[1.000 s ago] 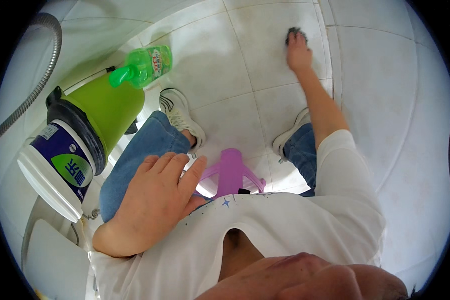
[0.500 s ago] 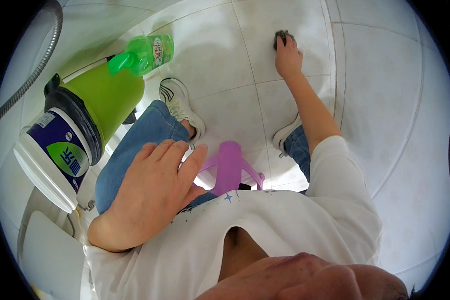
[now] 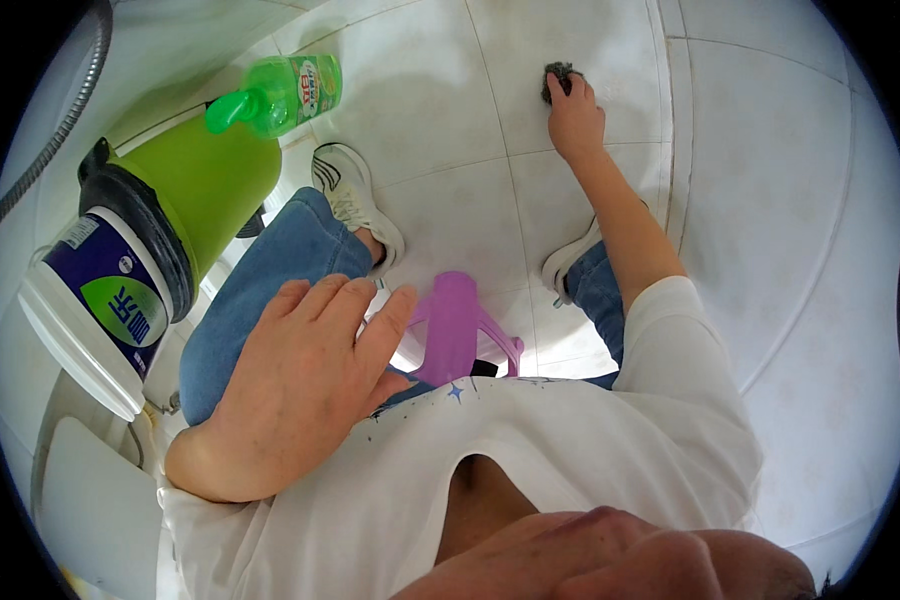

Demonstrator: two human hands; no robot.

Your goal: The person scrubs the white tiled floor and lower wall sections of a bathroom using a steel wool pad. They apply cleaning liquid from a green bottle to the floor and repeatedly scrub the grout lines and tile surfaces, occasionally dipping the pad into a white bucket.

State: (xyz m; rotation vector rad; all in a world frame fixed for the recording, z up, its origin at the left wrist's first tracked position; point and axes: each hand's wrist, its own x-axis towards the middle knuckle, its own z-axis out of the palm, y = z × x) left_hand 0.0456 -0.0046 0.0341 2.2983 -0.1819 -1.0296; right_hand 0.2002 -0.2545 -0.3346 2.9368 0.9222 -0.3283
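Note:
Far forward, my right hand is closed on a dark grey steel wool scrubber, pressed against the pale tiled floor. The fingers curl over its near side, so only part of it shows. My left hand is near me on the left, palm down over my jeans leg. Its fingers are stretched out, the thumb is apart, and it holds nothing; whether it touches the leg I cannot tell.
Left stand a green bin with a black rim, a white bucket with a dark blue label, and a green pump bottle. A metal hose hangs at far left. Something purple, perhaps a stool, is between my legs.
The scrubber shows a little more beyond my right fingers, and that hand has turned slightly. The whole view has shifted slightly. My left hand keeps its pose.

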